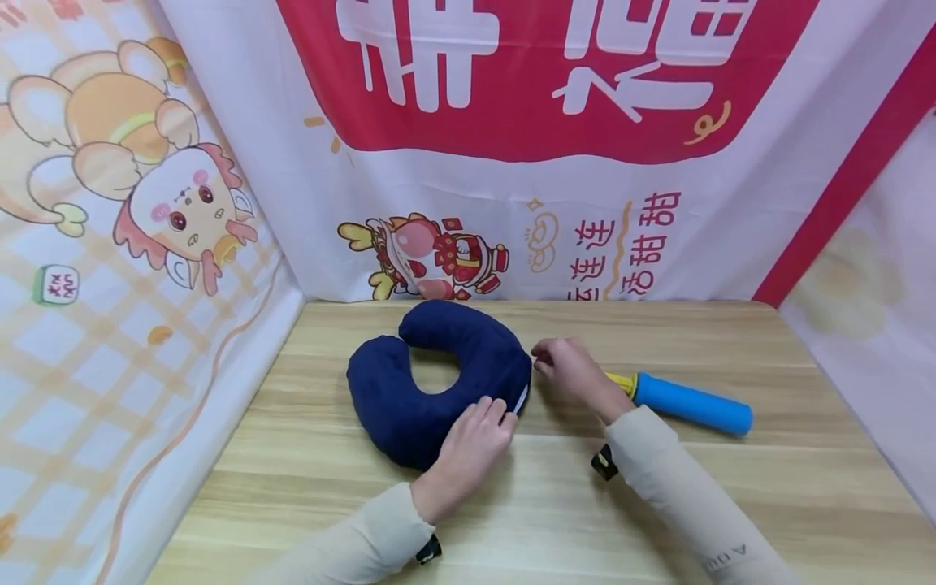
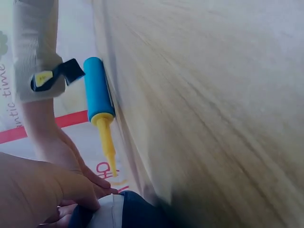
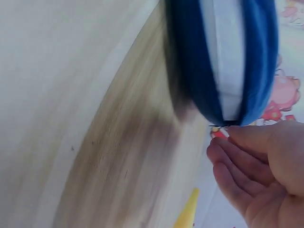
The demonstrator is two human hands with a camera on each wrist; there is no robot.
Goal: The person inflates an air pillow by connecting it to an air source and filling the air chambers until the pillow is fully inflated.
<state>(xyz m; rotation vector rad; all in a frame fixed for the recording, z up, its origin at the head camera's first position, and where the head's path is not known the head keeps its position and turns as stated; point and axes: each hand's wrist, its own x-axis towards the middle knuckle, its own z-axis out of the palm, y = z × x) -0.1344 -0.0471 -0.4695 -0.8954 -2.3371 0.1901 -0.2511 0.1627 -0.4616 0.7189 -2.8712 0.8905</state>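
Observation:
A navy U-shaped neck pillow [image 1: 409,414] lies on the wooden table, its gap toward the far left. Along its right outer side a zip opening shows white lining [image 3: 225,61]. My left hand [image 1: 474,443] grips the pillow's near right edge beside this white strip, thumb on top; the pillow hides some of its fingers. At the far end of the opening, my right hand [image 1: 574,375] pinches a small dark zipper pull [image 3: 227,125] between thumb and forefinger, its other fingers curled below. Right of that hand lies a blue hand pump [image 1: 691,404] with a yellow nozzle [image 2: 107,137].
Printed cloth [image 1: 439,179] hangs along the table's back edge. More patterned cloth [image 1: 241,357] walls the left side, and white cloth [image 1: 863,349] the right. Dark straps with small tags show at both wrists. The wooden table [image 1: 556,520] extends in front of the pillow.

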